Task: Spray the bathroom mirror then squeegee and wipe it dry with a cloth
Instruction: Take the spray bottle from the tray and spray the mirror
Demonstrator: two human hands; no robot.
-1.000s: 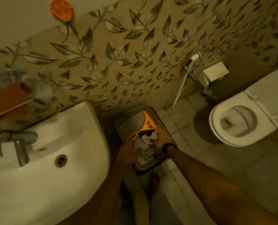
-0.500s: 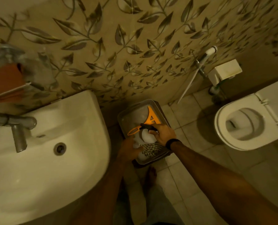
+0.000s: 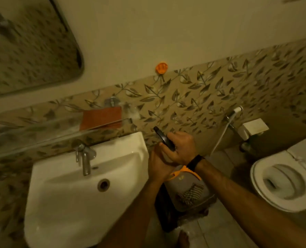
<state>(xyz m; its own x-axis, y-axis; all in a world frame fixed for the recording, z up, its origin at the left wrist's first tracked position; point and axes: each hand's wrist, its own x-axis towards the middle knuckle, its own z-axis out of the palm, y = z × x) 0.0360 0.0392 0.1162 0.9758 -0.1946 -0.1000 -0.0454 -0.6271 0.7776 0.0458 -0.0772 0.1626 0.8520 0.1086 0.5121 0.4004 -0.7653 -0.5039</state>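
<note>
The mirror (image 3: 30,49) hangs at the upper left, above a glass shelf. My right hand (image 3: 181,146) is closed around the spray bottle, whose black nozzle head (image 3: 163,138) points up and left, right of the sink. My left hand (image 3: 158,166) grips the bottle's body from below; the body itself is hidden by both hands. Beneath them a clear tub (image 3: 189,199) on the floor holds the orange squeegee (image 3: 182,171) and a checked cloth (image 3: 190,193).
A white sink (image 3: 73,197) with a chrome tap (image 3: 85,158) stands at lower left. A glass shelf (image 3: 46,133) carries an orange-brown box (image 3: 101,118). The toilet (image 3: 281,181), a hand sprayer (image 3: 235,111) and an orange wall hook (image 3: 161,68) lie to the right.
Both hands lifted the spray bottle out of the tub up to sink height. My view tilted up, bringing the mirror into sight.
</note>
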